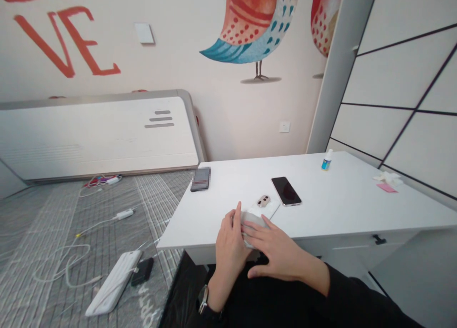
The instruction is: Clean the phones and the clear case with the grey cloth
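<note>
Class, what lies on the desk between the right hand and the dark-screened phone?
In the head view, a white phone-like item with two round lenses lies between them, partly covered.

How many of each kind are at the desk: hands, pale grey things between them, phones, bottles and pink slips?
Hands: 2, left hand and right hand
Pale grey thing: 1
Phones: 2, dark phone and what looks like a white phone, partly hidden
Bottle: 1
Pink slip: 1
Total: 7
Blurred dark thing left uncounted.

Left grip [229, 236] beside outspread right grip [274, 252]
</note>
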Demonstrator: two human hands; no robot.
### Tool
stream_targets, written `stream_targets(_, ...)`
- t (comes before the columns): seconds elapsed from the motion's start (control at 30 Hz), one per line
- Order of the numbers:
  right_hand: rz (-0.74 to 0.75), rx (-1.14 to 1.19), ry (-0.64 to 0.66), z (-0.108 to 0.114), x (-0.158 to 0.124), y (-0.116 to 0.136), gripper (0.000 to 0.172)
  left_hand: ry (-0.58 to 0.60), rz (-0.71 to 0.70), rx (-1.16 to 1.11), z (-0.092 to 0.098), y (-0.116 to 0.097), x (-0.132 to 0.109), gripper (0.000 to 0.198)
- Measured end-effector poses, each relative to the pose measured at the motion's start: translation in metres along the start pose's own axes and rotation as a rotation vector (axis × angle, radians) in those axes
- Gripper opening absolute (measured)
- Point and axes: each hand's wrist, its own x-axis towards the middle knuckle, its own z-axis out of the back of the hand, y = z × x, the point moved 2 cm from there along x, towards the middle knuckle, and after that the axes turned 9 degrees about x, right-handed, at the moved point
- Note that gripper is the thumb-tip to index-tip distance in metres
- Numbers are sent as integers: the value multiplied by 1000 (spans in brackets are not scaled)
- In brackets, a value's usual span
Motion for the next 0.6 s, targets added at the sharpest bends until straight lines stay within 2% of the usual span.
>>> stream_targets(0.17, -224, -157, -160, 12, -1, -23, 85, -16, -7, 14, 2, -3, 0, 107)
stream_targets(0.23, -206, -141, -165, 9, 0, -22, 91, -2, -2, 9, 2, -2, 0, 108)
stream_targets(0.3, -99, -76, -92, 4, 0, -15, 99, 11, 2, -1, 1, -1, 0, 108)
stream_targets(0.37, -21, -34, -25, 3, -1, -10, 97, 11, 0, -1, 1, -1, 0, 105)
stream_targets(0.4, -36, -50, -27, 6, -1, -10, 93, 7, -3, 5, 1, -1, 0, 104)
stream_targets(0.5, -213, -172, -139, 17, -1, -20, 80, -9, -18, 26, 2, -2, 0, 102)
stream_targets(0.53, -251, -193, -167, 19, -1, -21, 80, -10, -22, 28, 3, -3, 0, 103)
stream_targets(0.6, -209, -158, -144, 15, -1, -17, 88, -1, -23, 22, 3, -3, 0, 104)
